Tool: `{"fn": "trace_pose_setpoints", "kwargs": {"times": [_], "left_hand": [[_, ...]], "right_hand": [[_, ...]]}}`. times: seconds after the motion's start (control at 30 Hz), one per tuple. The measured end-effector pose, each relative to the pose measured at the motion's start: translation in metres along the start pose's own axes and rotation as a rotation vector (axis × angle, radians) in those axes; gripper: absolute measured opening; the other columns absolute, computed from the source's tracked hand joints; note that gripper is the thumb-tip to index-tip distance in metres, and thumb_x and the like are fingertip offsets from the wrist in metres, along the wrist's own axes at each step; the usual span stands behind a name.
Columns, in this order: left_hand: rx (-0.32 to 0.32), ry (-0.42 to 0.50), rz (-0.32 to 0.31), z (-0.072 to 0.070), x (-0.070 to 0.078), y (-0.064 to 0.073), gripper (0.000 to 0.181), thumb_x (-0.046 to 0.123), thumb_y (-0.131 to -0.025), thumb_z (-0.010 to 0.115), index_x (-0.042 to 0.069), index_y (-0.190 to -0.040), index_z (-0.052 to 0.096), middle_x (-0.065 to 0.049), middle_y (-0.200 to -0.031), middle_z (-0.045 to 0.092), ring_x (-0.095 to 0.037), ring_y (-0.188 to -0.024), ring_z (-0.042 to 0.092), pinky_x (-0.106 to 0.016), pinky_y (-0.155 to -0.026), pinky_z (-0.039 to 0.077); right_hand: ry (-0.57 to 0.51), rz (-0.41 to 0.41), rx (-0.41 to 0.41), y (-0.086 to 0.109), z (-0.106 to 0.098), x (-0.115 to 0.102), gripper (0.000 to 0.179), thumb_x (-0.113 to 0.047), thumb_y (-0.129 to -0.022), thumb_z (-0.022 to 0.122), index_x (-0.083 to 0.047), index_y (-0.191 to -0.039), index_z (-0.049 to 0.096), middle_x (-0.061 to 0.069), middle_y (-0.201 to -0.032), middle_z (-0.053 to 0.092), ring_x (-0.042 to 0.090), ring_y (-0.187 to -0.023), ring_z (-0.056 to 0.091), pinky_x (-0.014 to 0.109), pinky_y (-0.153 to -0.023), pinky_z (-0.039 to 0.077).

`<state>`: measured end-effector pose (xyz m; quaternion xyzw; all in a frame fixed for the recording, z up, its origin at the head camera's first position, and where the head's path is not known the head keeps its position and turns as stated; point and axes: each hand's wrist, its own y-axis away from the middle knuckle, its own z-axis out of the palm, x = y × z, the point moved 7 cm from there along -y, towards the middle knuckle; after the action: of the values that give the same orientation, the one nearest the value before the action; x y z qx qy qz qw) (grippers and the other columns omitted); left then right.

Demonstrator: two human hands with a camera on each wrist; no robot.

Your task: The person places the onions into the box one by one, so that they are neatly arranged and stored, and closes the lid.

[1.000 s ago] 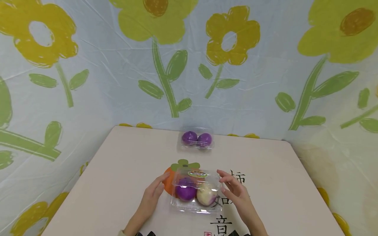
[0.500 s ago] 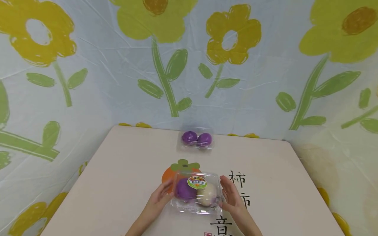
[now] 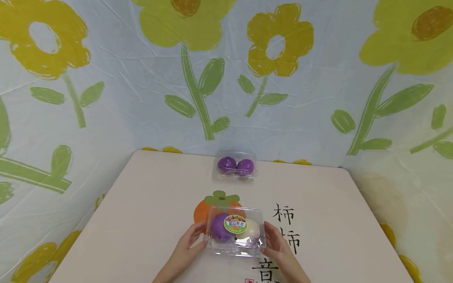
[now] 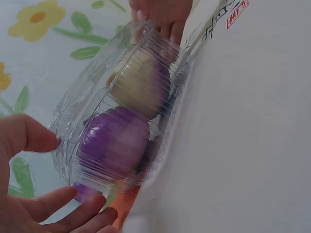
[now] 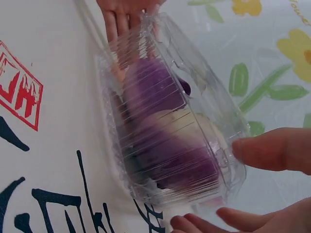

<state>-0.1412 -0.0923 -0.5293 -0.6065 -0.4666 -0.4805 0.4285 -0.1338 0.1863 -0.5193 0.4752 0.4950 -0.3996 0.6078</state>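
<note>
A clear plastic clamshell box (image 3: 235, 245) lies near the table's front, its lid lowered and bearing an oval fruit label (image 3: 235, 224). Inside sit a purple round vegetable (image 4: 114, 141) and a cream-and-purple, turnip-like one (image 4: 138, 80). My left hand (image 3: 189, 243) is at the box's left side, thumb at its edge, with the other fingers loosely extended beside the end wall. On the opposite side my right hand (image 3: 277, 243) mirrors it, its thumb touching the edge in the right wrist view and its fingers relaxed alongside.
Another clear box (image 3: 235, 175) with two purple round vegetables stands at the table's back edge. The pale table (image 3: 152, 196) carries a printed orange persimmon (image 3: 201, 214) and black characters (image 3: 283, 214). Flower-patterned cloth (image 3: 141, 78) walls the back and sides.
The box's lid has come down, so its label now faces up more. Both hands have moved lower and closer along the box's sides. The back box has stayed put.
</note>
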Motion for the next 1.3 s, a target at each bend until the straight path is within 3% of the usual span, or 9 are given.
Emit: {"fn": "trace_pose_setpoints", "kwargs": {"times": [0.1, 0.2, 0.3, 0.4, 0.57, 0.7, 0.9, 1.07, 1.3], "left_hand": [[0.02, -0.034, -0.042, -0.003, -0.002, 0.001, 0.042, 0.004, -0.085, 0.073, 0.002, -0.125, 0.058, -0.009, -0.119, 0.064, -0.022, -0.113, 0.061, -0.037, -0.101, 0.049], [-0.009, -0.039, -0.08, -0.004, -0.001, 0.001, 0.025, 0.008, -0.085, 0.073, 0.002, -0.107, 0.063, -0.005, -0.101, 0.065, -0.012, -0.091, 0.063, -0.027, -0.083, 0.054], [-0.082, 0.001, -0.112, -0.002, -0.002, 0.0, 0.013, 0.008, -0.088, 0.069, -0.001, -0.096, 0.065, -0.004, -0.087, 0.064, -0.007, -0.076, 0.06, -0.021, -0.069, 0.053], [-0.186, 0.071, -0.121, 0.005, -0.005, -0.001, 0.015, 0.007, -0.093, 0.061, -0.007, -0.09, 0.067, -0.008, -0.081, 0.067, -0.007, -0.072, 0.061, -0.02, -0.066, 0.054], [-0.31, 0.251, -0.163, 0.016, -0.013, 0.0, 0.03, 0.005, -0.097, 0.051, -0.021, -0.09, 0.064, -0.018, -0.083, 0.072, -0.011, -0.07, 0.067, -0.023, -0.065, 0.058], [-0.335, 0.39, -0.226, 0.021, -0.017, 0.002, 0.035, 0.007, -0.098, 0.049, -0.026, -0.096, 0.061, -0.021, -0.087, 0.073, -0.014, -0.073, 0.071, -0.025, -0.067, 0.059], [-0.355, 0.485, -0.283, 0.025, -0.021, 0.004, 0.033, 0.009, -0.099, 0.05, -0.02, -0.097, 0.064, -0.019, -0.089, 0.073, -0.019, -0.079, 0.072, -0.028, -0.072, 0.06], [-0.315, 0.459, -0.246, 0.025, -0.023, 0.002, 0.032, 0.006, -0.097, 0.051, -0.025, -0.093, 0.06, -0.015, -0.083, 0.074, -0.017, -0.075, 0.072, -0.028, -0.071, 0.06], [-0.298, 0.473, -0.119, 0.026, -0.024, 0.001, 0.03, -0.002, -0.095, 0.049, -0.031, -0.088, 0.053, -0.004, -0.076, 0.073, -0.011, -0.068, 0.069, -0.025, -0.066, 0.06]], "right_hand": [[0.071, 0.018, 0.037, 0.001, -0.002, 0.001, 0.073, 0.003, -0.083, 0.065, 0.006, -0.148, 0.031, 0.028, -0.147, 0.041, 0.041, -0.136, 0.041, 0.013, -0.098, 0.041], [0.196, 0.049, 0.077, 0.003, -0.005, 0.001, 0.062, -0.003, -0.085, 0.068, 0.007, -0.14, 0.043, 0.023, -0.13, 0.056, 0.034, -0.118, 0.056, 0.022, -0.093, 0.048], [0.318, 0.105, 0.095, 0.004, -0.009, 0.001, 0.047, -0.012, -0.088, 0.07, 0.006, -0.128, 0.053, 0.012, -0.113, 0.063, 0.024, -0.102, 0.06, 0.029, -0.085, 0.052], [0.364, 0.138, 0.062, 0.005, -0.01, 0.002, 0.034, -0.016, -0.09, 0.067, 0.006, -0.114, 0.059, 0.006, -0.098, 0.063, 0.018, -0.089, 0.059, 0.029, -0.077, 0.053], [0.257, 0.111, -0.134, 0.005, -0.003, 0.004, 0.032, -0.015, -0.096, 0.056, 0.016, -0.093, 0.059, 0.006, -0.081, 0.065, 0.013, -0.07, 0.059, 0.023, -0.065, 0.052], [0.097, 0.122, -0.276, 0.006, 0.004, 0.011, 0.038, -0.014, -0.1, 0.048, 0.021, -0.093, 0.06, 0.007, -0.08, 0.07, 0.01, -0.067, 0.064, 0.023, -0.066, 0.056], [-0.079, 0.138, -0.331, 0.005, 0.005, 0.02, 0.031, -0.009, -0.099, 0.046, 0.013, -0.092, 0.066, 0.003, -0.079, 0.071, 0.009, -0.068, 0.066, 0.025, -0.069, 0.058], [-0.151, 0.132, -0.382, 0.002, 0.006, 0.023, 0.028, -0.01, -0.101, 0.046, -0.001, -0.093, 0.071, 0.001, -0.083, 0.073, 0.009, -0.073, 0.068, 0.026, -0.073, 0.059], [-0.192, 0.129, -0.417, 0.001, 0.008, 0.025, 0.025, -0.009, -0.1, 0.047, -0.004, -0.094, 0.071, 0.001, -0.086, 0.073, 0.01, -0.075, 0.069, 0.026, -0.075, 0.059]]}}
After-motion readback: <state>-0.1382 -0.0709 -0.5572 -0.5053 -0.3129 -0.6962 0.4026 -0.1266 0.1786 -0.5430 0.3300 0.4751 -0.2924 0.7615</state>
